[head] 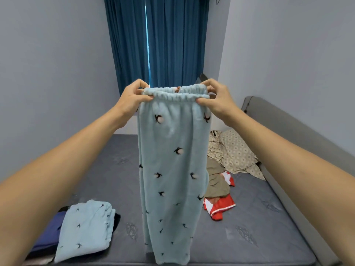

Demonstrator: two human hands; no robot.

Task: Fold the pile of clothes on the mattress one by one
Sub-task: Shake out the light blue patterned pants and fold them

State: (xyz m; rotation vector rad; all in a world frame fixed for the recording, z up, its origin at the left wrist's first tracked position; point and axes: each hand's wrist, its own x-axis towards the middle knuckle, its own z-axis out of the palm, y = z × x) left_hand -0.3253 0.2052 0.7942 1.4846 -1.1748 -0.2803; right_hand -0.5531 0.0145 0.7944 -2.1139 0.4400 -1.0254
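Plain grey walls, dark blue curtains point(163, 41) in the far corner, and a grey-blue mattress point(249, 217) filling most of the floor, so it's a pretty bare bedroom.

Only one camera angle, from the head. The person's got a pair of light blue fleece pajama pants point(172, 169) held up in the air with both arms stretched out. Long axis is straight up and down: elastic waistband at the top, legs hanging down with the hems near the front edge of the mattress.

Left hand point(130, 100) pinches the left end of the waistband, thumb in front and fingers curled over the back. Right hand point(217, 100) does the same on the right end. So the waistband runs flat between the two pinches.

On the mattress at lower left there's a folded light blue top point(86, 229) in the same print, sitting on folded dark clothes point(50, 233). To the right, an olive garment point(217, 181) and a red one point(219, 206) lie crumpled, with a patterned pillow point(236, 150) beyond, beside the grey headboard point(288, 127).
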